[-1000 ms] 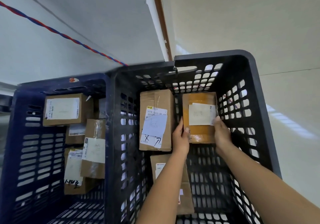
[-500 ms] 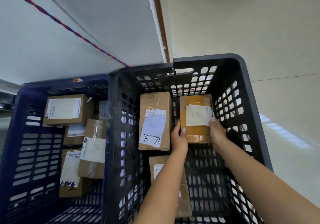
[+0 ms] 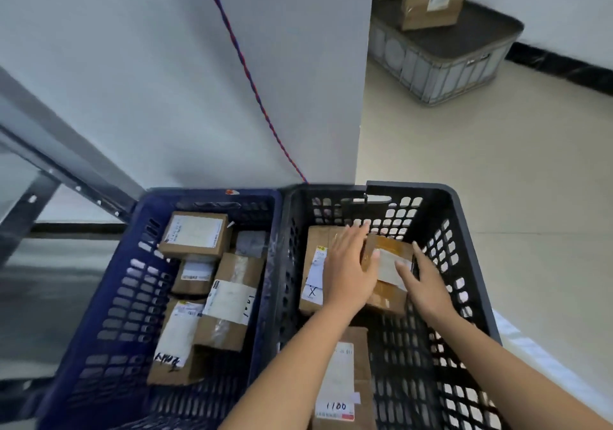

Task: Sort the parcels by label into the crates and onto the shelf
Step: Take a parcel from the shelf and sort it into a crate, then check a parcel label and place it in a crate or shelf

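Two crates stand side by side on the floor: a blue crate (image 3: 109, 297) on the left and a black crate (image 3: 464, 263) on the right. In the black crate lies a tape-wrapped brown parcel (image 3: 388, 283) with a white label. My left hand (image 3: 348, 273) lies flat with straight fingers over its left side and over the neighbouring parcel marked X (image 3: 313, 273). My right hand (image 3: 424, 283) rests with straight fingers on the parcel's right side. A parcel marked 1100 (image 3: 341, 383) lies nearer me. The blue crate holds several labelled parcels (image 3: 229, 300).
A grey crate (image 3: 441, 61) with a dark lid stands at the far right by the wall, one parcel (image 3: 431, 6) on top. A metal shelf frame (image 3: 49, 160) slants at the left. A red-blue cord (image 3: 252, 81) runs down the wall. Pale floor lies to the right.
The view has tilted up, showing the far grey crate. Both hands have let go of the tape-wrapped parcel's sides and now lie flat on top of it.
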`<action>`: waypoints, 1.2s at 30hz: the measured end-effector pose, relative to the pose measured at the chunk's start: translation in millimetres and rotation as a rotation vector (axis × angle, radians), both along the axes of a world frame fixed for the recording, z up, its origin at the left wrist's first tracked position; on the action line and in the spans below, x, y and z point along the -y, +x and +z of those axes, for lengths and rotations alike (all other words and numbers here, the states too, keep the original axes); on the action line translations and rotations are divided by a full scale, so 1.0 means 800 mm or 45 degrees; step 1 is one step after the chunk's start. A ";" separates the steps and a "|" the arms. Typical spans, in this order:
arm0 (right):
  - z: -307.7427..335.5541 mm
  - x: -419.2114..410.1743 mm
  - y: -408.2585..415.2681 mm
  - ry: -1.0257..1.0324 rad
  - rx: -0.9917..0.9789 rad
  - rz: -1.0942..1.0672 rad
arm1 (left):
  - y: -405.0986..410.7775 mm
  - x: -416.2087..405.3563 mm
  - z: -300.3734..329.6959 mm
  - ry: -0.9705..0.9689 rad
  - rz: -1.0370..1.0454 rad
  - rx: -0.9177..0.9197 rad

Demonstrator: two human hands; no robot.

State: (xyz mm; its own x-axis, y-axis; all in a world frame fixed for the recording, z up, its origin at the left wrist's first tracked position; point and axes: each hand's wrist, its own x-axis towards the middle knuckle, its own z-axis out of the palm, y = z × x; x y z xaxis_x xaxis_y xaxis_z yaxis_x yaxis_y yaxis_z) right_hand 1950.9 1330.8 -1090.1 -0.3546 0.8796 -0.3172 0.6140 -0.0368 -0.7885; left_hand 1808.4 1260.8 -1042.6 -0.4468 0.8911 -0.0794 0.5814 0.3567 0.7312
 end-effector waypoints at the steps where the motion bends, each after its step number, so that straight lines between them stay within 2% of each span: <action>1: 0.014 0.006 -0.002 0.105 0.069 0.083 | -0.010 0.006 0.015 0.061 -0.031 -0.170; 6: 0.113 0.027 -0.025 0.739 0.328 0.301 | -0.066 0.044 0.104 0.166 -0.103 -0.839; 11: 0.253 0.057 -0.058 1.142 0.450 0.253 | -0.122 0.112 0.236 0.229 -0.030 -1.105; 15: 0.397 0.082 -0.102 1.335 0.439 0.239 | -0.166 0.165 0.372 0.274 0.033 -1.302; 21: 0.639 0.129 -0.115 1.576 0.387 0.313 | -0.178 0.222 0.608 0.325 0.092 -1.422; 27: 0.881 0.178 -0.056 1.672 0.337 0.271 | -0.121 0.284 0.841 0.385 0.207 -1.465; 36: 1.145 0.307 0.030 1.733 0.201 0.334 | -0.011 0.440 1.106 0.410 0.372 -1.623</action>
